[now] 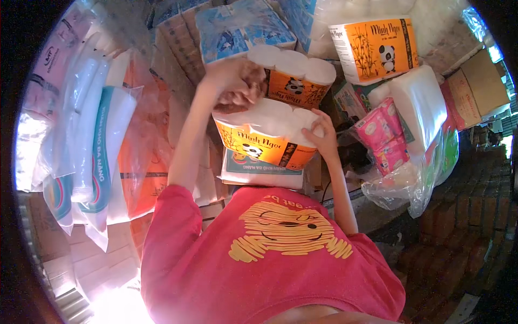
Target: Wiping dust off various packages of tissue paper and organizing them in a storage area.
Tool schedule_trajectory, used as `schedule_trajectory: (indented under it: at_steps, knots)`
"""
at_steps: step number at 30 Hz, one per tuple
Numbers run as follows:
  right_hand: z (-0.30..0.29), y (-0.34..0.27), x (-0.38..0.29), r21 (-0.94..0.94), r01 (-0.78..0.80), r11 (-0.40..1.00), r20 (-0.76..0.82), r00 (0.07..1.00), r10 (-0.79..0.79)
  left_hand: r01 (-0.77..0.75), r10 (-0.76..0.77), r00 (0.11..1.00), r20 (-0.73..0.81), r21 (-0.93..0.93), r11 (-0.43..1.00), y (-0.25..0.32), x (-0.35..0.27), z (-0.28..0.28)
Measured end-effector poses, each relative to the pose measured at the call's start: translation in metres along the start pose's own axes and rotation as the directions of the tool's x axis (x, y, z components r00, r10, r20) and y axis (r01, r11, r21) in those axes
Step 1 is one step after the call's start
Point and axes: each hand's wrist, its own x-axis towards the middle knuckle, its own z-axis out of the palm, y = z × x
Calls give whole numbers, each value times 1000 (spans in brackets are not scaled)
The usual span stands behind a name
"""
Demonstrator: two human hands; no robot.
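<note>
My left hand (226, 75) is blurred and holds a crumpled brown cloth (245, 91) against the upper left of a toilet paper pack (267, 137). This pack has a clear wrap and an orange band with a panda print and writing. My right hand (322, 133) grips its right end, thumb and fingers spread over the corner. Below it lies a white packet of dry towels (263, 168) with a teal label. Just beyond stands a second orange-banded toilet paper pack (301, 81), partly covered by my left hand and the cloth.
Bagged towels (91, 150) and orange packages (143, 174) line the left. Blue packs (245, 30) and a third toilet paper pack (374, 50) stand at the back. To the right are pink packets (384, 133), a clear plastic bag (404, 194) and a cardboard box (481, 87).
</note>
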Motion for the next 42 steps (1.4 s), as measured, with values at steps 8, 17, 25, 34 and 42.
schedule_trajectory:
  at_steps: [8,17,25,34,42]
  knots:
    - [4,-17,-7,96,27,995,-123,992,-16,-370,371,903,-216,49,928,50,13,89]
    - [0,-18,-12,328,-32,944,-83,995,63,-301,332,904,-269,150,942,82,-16,98]
    - [11,-10,-8,356,-132,925,-63,984,165,140,-61,926,-372,190,972,-21,-15,54]
    - [-5,-9,-19,553,-325,767,112,941,318,-519,443,783,-438,-66,852,121,11,145]
    - [8,-20,-23,540,-285,792,-20,936,351,-132,127,970,-207,-9,991,-10,18,71]
